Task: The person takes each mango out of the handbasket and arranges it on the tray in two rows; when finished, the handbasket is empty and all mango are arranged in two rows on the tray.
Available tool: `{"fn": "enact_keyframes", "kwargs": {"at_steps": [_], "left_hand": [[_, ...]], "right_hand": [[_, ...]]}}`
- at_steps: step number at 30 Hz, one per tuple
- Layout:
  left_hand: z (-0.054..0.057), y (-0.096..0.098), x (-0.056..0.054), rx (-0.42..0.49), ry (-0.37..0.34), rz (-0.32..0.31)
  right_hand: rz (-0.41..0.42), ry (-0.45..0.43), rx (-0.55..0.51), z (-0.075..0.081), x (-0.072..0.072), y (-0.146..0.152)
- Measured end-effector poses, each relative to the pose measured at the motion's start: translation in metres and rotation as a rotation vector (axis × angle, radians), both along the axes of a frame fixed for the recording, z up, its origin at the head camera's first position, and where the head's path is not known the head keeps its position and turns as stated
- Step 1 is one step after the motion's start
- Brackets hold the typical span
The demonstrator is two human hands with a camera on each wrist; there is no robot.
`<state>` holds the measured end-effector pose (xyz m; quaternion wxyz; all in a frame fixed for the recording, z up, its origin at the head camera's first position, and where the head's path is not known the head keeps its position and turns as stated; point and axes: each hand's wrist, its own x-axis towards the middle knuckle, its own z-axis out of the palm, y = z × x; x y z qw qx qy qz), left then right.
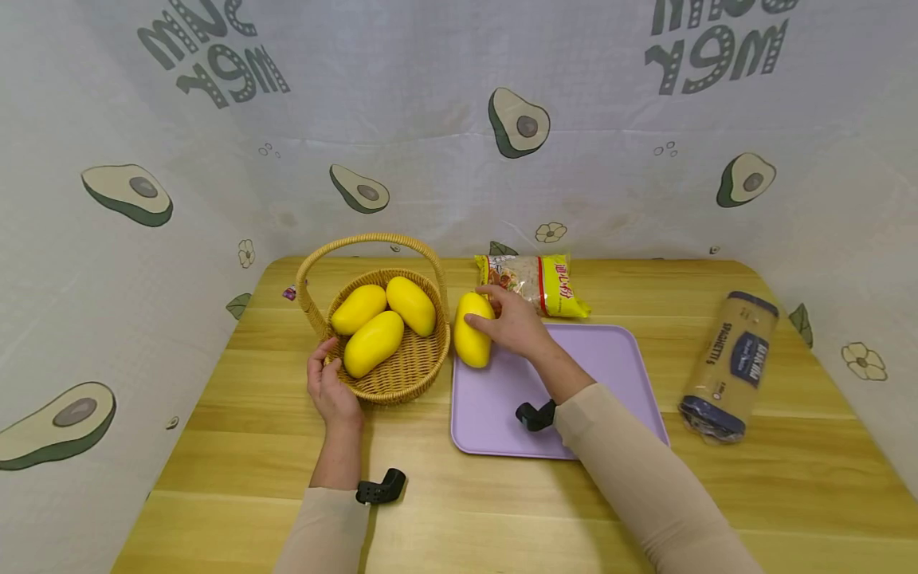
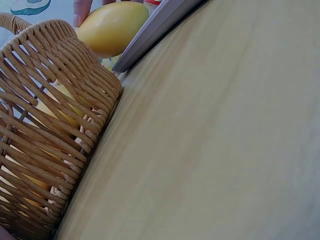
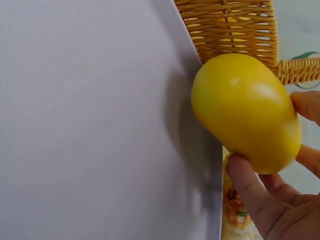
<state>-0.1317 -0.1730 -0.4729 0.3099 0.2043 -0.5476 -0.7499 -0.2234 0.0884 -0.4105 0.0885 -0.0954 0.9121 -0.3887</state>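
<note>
In what looks like a transfer, the right hand pinches a yellow mango over the tray edge beside the basket (left hand fingers gripping its rim), the next move likely needing a steady lift.

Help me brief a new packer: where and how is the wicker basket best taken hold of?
The wicker basket is probably best gripped at the crown of its arched handle, from above: the arch rises well above the rim and the three mangoes, and its crown is free.
</note>
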Motion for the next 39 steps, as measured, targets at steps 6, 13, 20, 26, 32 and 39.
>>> {"fn": "enact_keyframes", "kwargs": {"at_steps": [6, 13, 20, 26, 32, 39], "left_hand": [[0.001, 0.0005, -0.0001, 0.0, 0.005, 0.001], [0.0017, 0.0002, 0.0001, 0.005, 0.0, -0.002], [-0.0002, -0.0007, -0.0002, 0.014, -0.015, -0.012], [-0.0019, -0.0009, -0.0011, 0.013, -0.01, -0.022], [-0.0006, -0.0004, -0.0006, 0.003, -0.024, -0.033], [0.0001, 0.0, -0.0004, 0.002, -0.023, -0.026]], "right_hand": [[-0.002, -0.001, 0.012, -0.004, -0.0011, -0.0016], [-0.008, 0.013, 0.034, -0.0083, -0.0015, -0.0028], [-0.018, -0.016, 0.05, -0.0069, 0.0, -0.0037], [-0.021, -0.034, 0.047, -0.0067, 0.0007, -0.003], [-0.006, -0.049, 0.05, -0.006, 0.0025, -0.0041], [-0.036, -0.01, 0.013, -0.0073, 0.0049, -0.0054]]}}
